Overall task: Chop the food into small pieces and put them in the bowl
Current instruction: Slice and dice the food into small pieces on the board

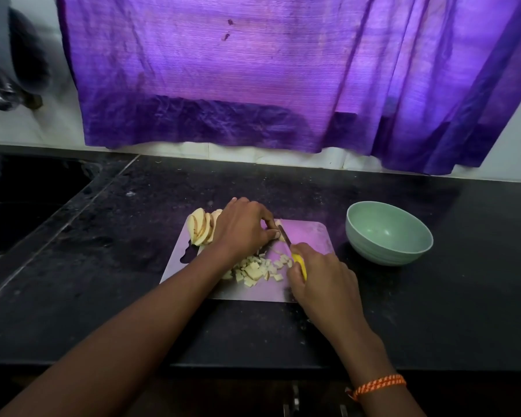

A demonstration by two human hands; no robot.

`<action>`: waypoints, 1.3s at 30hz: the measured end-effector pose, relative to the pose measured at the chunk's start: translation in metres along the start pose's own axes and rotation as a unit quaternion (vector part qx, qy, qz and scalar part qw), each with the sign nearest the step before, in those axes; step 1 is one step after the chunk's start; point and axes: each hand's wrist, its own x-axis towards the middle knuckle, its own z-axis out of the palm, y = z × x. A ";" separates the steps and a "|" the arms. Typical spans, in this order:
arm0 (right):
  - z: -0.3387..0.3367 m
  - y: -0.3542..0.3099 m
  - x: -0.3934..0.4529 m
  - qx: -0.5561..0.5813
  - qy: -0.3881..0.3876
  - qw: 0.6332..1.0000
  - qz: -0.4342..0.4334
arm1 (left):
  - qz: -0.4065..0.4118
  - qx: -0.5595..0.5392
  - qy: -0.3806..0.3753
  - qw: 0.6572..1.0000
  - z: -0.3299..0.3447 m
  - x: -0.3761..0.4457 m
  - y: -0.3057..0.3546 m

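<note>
A pale cutting board (310, 236) lies on the black counter. My left hand (242, 227) curls over a pale food slice (278, 233) at the board's back and pins it with its fingertips. My right hand (319, 275) grips a yellow-handled knife (298, 261), its blade touching that slice beside my left fingertips. A heap of small cut pieces (256, 270) lies in the board's middle. A fan of uncut slices (200, 225) sits at the board's back left corner. A light green bowl (388, 233) stands right of the board and looks empty.
A dark sink (21, 200) is sunk into the counter at the left. A purple curtain (283, 73) hangs over the wall behind. The counter's front edge (253, 367) runs below my forearms. A cabinet handle (295, 400) shows beneath it.
</note>
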 end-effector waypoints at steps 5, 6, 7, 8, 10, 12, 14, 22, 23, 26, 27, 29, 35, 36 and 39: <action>-0.004 0.012 -0.029 0.007 0.017 1.000 -0.001 | -0.018 -0.009 -0.012 1.000 -0.003 -0.002 0.005; -0.006 0.014 -0.034 0.009 0.019 1.000 0.001 | -0.021 -0.009 -0.016 1.000 -0.004 -0.002 0.005; -0.007 0.015 -0.037 0.014 0.017 1.000 0.004 | -0.022 -0.009 -0.021 0.999 -0.005 -0.002 0.004; -0.008 0.016 -0.040 0.021 0.017 1.000 0.007 | -0.020 -0.007 -0.026 0.999 -0.006 -0.002 0.004; -0.010 0.017 -0.039 0.045 0.029 0.998 0.013 | -0.014 -0.002 -0.025 1.000 -0.008 -0.002 0.004; -0.011 0.015 -0.033 0.076 0.053 0.996 0.019 | -0.016 0.001 -0.021 1.000 -0.009 -0.001 0.004; -0.008 0.010 -0.018 0.079 0.068 0.994 0.020 | -0.025 0.002 -0.025 0.999 -0.010 -0.001 0.004; 0.011 -0.001 0.018 0.021 0.027 0.999 -0.004 | -0.019 0.013 -0.020 1.000 -0.009 0.003 -0.001; 0.011 -0.001 0.019 0.014 0.027 0.999 -0.007 | -0.017 0.013 -0.019 1.000 -0.009 0.003 -0.001; 0.011 -0.001 0.018 0.000 0.019 1.000 -0.008 | -0.019 0.006 -0.021 1.000 -0.008 0.002 0.001; 0.011 -0.002 0.018 -0.002 0.018 1.000 -0.008 | -0.019 0.004 -0.021 1.000 -0.008 0.002 0.001; 0.009 -0.002 0.017 -0.003 0.011 1.000 -0.010 | -0.018 0.007 -0.019 1.000 -0.010 0.001 0.002; 0.008 -0.004 0.019 -0.008 -0.011 1.000 -0.020 | -0.025 0.031 -0.009 0.999 -0.009 -0.001 0.006; 0.008 -0.004 0.018 -0.003 -0.014 1.000 -0.019 | -0.028 0.032 -0.007 0.999 -0.008 -0.001 0.007; 0.006 -0.002 0.014 0.004 -0.011 1.000 -0.012 | -0.032 0.032 -0.006 0.999 -0.004 0.001 0.006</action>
